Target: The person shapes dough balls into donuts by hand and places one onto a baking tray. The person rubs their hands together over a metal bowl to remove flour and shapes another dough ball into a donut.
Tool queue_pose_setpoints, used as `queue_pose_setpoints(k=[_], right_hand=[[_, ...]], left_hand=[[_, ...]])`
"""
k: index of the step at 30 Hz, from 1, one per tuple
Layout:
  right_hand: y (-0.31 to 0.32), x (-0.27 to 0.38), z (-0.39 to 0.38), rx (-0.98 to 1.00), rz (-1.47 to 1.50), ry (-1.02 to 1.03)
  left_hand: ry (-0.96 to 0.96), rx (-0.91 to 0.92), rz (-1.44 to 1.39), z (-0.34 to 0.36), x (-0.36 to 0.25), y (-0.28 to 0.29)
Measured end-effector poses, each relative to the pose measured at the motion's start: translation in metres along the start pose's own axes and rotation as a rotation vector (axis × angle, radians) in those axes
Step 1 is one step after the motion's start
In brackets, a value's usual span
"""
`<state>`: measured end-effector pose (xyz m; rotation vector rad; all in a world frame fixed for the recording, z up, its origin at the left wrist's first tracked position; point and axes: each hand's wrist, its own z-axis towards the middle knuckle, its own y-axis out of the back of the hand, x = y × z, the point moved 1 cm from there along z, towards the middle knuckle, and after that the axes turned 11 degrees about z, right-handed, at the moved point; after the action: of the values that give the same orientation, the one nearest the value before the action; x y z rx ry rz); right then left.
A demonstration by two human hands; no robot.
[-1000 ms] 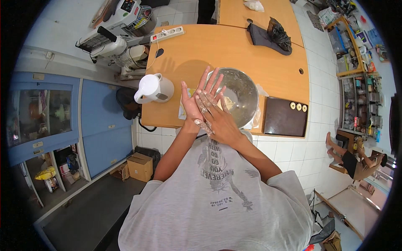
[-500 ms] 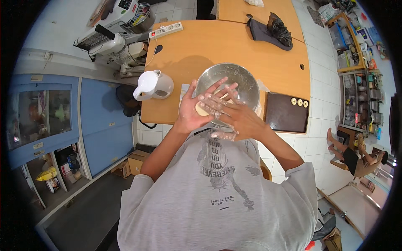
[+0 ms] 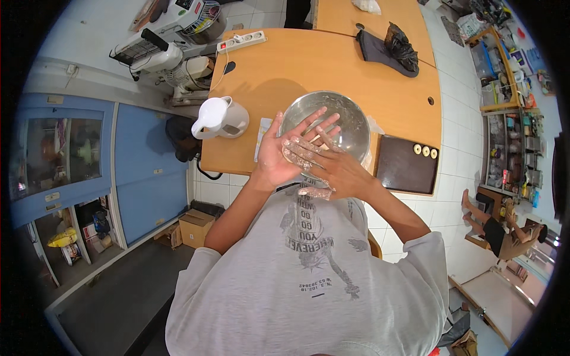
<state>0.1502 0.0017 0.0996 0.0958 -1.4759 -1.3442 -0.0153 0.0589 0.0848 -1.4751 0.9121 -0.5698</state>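
Note:
My left hand (image 3: pixel 276 159) is turned palm up above the near rim of a steel mixing bowl (image 3: pixel 358 127), its fingers stretched out and spread. Across that palm lies my right hand (image 3: pixel 332 168), palm down, its fingers straight and smeared with white dough or flour. A piece of pale dough is pressed between the two palms; the right fingers now cover nearly all of it. Behind the hands, the bowl's inner wall carries dough residue, and its bottom is mostly hidden. To the right, a dark baking tray (image 3: pixel 404 169) holds a row of three small dough rings (image 3: pixel 426 151).
A white electric kettle (image 3: pixel 231 121) stands left of the bowl on the wooden table (image 3: pixel 279 59). Farther back are a power strip (image 3: pixel 242 41) and a black plastic bag (image 3: pixel 401 48) on a dark cloth. Another person (image 3: pixel 504 231) sits at the far right.
My right fingers have slid over the dough, which showed at the left palm before and is now mostly covered. The whole view has shifted slightly.

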Motion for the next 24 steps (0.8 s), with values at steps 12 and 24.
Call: queue_pose_setpoints(k=[12, 24], right_hand=[[-0.007, -0.005, -0.004, 0.001, 0.023, -0.021], [-0.012, 0.001, -0.006, -0.060, -0.015, -0.031]], left_hand=[[-0.001, -0.004, 0.019, -0.001, 0.001, 0.005], [-0.108, -0.007, -0.076, -0.004, 0.001, 0.002]])
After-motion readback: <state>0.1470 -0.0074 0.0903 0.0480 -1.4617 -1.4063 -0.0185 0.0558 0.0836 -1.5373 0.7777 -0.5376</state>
